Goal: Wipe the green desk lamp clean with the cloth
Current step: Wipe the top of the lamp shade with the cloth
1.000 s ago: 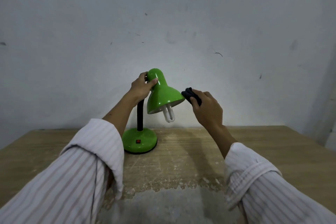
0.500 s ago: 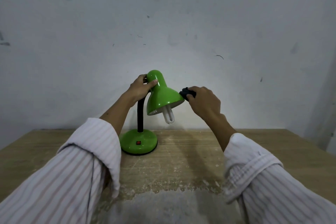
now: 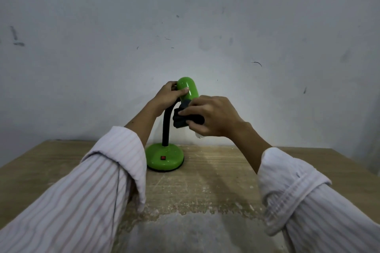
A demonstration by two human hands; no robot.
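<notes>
Gripping one lamp (image 3: pixel 188 88) top: left hand (image 3: pixel 169 96); right hand (image 3: pixel 211 117) presses one cloth (image 3: pixel 181 120) on shade

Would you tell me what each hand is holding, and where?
Left hand grips the green lamp at the top of its shade; right hand holds the bunched dark cloth against the shade.

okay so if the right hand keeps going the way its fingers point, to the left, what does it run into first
Probably the lamp's black neck. The right hand presses the dark cloth on the green shade, fingers pointing left; the neck stands just beyond the cloth, though depth is unclear.
</notes>
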